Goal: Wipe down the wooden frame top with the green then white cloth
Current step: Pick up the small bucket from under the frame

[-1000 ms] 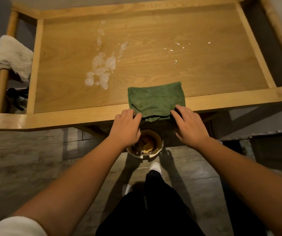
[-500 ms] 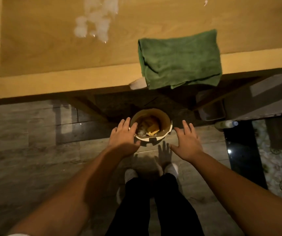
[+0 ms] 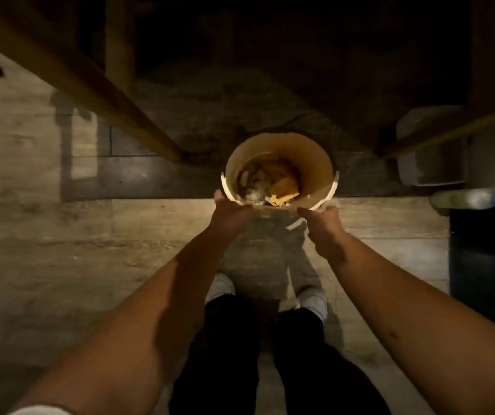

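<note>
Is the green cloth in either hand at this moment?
No: the left hand and right hand are both at the near rim of the bucket, with no cloth in view.

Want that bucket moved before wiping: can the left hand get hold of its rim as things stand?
Probably yes: the left hand is already at the near rim of the bucket, with nothing between them; whether it actually touches is unclear.
</note>
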Demonstrator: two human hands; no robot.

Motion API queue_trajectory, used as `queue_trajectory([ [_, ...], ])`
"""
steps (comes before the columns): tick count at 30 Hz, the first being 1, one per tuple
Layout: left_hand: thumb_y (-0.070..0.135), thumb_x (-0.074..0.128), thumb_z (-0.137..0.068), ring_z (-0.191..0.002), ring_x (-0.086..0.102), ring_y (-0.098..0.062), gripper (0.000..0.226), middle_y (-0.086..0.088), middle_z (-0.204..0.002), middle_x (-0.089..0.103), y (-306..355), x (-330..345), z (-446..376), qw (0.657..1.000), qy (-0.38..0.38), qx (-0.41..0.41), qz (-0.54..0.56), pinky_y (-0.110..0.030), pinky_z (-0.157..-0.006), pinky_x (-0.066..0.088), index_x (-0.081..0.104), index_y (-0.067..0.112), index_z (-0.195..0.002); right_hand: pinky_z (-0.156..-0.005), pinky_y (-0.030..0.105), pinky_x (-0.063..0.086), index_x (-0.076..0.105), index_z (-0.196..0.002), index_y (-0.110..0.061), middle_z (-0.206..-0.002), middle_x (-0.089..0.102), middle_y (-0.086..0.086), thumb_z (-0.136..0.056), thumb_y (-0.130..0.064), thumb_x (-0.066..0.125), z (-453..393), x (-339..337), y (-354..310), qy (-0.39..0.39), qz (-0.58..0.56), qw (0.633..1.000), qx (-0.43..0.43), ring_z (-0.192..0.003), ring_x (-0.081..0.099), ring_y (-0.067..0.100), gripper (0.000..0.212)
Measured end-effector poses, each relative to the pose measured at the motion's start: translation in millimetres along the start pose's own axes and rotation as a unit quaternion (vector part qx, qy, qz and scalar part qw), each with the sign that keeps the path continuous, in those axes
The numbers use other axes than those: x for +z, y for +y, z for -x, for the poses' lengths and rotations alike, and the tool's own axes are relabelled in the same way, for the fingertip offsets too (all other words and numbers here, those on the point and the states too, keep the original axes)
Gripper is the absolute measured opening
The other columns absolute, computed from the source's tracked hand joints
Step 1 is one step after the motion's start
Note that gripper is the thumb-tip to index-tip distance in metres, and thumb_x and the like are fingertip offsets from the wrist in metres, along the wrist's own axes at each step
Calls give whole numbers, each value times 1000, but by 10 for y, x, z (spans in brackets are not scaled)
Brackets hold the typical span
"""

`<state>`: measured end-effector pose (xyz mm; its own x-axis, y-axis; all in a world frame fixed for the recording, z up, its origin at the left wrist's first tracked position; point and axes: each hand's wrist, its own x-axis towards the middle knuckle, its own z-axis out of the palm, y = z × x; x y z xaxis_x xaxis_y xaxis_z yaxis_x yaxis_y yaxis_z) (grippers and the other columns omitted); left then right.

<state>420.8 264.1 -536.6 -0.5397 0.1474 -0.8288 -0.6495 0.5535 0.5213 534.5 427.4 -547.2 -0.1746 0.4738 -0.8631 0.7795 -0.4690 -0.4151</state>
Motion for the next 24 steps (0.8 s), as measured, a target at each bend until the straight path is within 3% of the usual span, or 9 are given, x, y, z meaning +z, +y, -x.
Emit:
queue_trajectory([
  [1, 15, 76, -80, -105, 64, -33, 88, -23, -121, 60, -39, 61, -85, 998, 3, -43, 55, -38, -76, 53, 22, 9, -149, -57, 28, 52, 42, -129, -8, -99, 61, 10, -85, -21, 73, -96, 35, 46, -10, -30, 999, 17, -79, 63, 19, 55],
  [3, 12, 69, -85, -94, 65, -28, 65, -23, -111, 61, -99, 152, -223, 990, 4, -79, 120, -31, -62, 47, 37, 7, -141, -71, 33, 53, 50, -129, -7, -109, 64, 16, -86, -21, 72, -271, 114, 100, -5, -79, 996, 42, -91, 64, 23, 50],
  [6, 8, 62, -92, -83, 66, -23, 32, -21, -103, 65, -143, 183, -354, 989, 5, -73, 132, -28, -65, 50, 55, -4, -121, -60, 29, 49, 60, -114, -7, -93, 65, 13, -89, -19, 70, -405, 216, 61, 28, -141, 987, 71, -74, 61, 20, 29],
  [9, 10, 58, -97, -69, 60, -16, 8, -8, -81, 61, -161, 187, -334, 984, -22, -62, 167, -27, -66, 51, 57, 3, -94, -67, 34, 52, 58, -113, -11, -94, 64, 12, -91, -15, 66, -471, 252, 12, 52, -155, 984, 65, -79, 62, 24, 23],
  [11, 11, 58, -97, -62, 58, -14, 15, -5, -74, 58, -134, 206, -255, 983, -11, -67, 173, -24, -59, 50, 54, 9, -84, -66, 35, 51, 56, -111, -15, -94, 62, 11, -91, -7, 59, -417, 214, -23, 61, -149, 985, 62, -79, 62, 23, 22],
  [14, -2, 58, -92, -60, 57, -22, 11, -15, -70, 58, -74, 185, -24, 971, 31, -102, 215, -30, -58, 45, 57, 5, -84, -66, 32, 56, 56, -114, -17, -101, 61, 12, -91, 0, 53, -188, 109, -80, 34, -147, 986, 74, -88, 62, 26, 28],
  [19, -1, 60, -86, -59, 62, -19, 13, -13, -76, 62, 71, 62, 688, 967, 63, -134, 209, -24, -48, 49, 56, 9, -94, -53, 32, 60, 54, -110, -18, -102, 58, 11, -89, 4, 52, 583, -181, -219, 19, -147, 984, 102, -95, 62, 29, 31],
  [21, 1, 59, -87, -52, 60, -15, 16, -12, -78, 60, 211, -15, 1047, 961, 66, -144, 227, -20, -41, 46, 56, 5, -101, -48, 30, 57, 54, -105, -19, -102, 57, 11, -89, 5, 52, 1016, -351, -339, 5, -185, 978, 99, -97, 61, 30, 30],
  [24, 6, 62, -87, -52, 61, -19, 25, -17, -84, 62, 451, -158, 1563, 977, 67, -114, 170, -20, -40, 40, 55, 3, -111, -48, 33, 58, 55, -93, -24, -98, 59, 11, -86, 7, 54, 1636, -617, -499, -13, -228, 970, 81, -89, 63, 28, 31],
])
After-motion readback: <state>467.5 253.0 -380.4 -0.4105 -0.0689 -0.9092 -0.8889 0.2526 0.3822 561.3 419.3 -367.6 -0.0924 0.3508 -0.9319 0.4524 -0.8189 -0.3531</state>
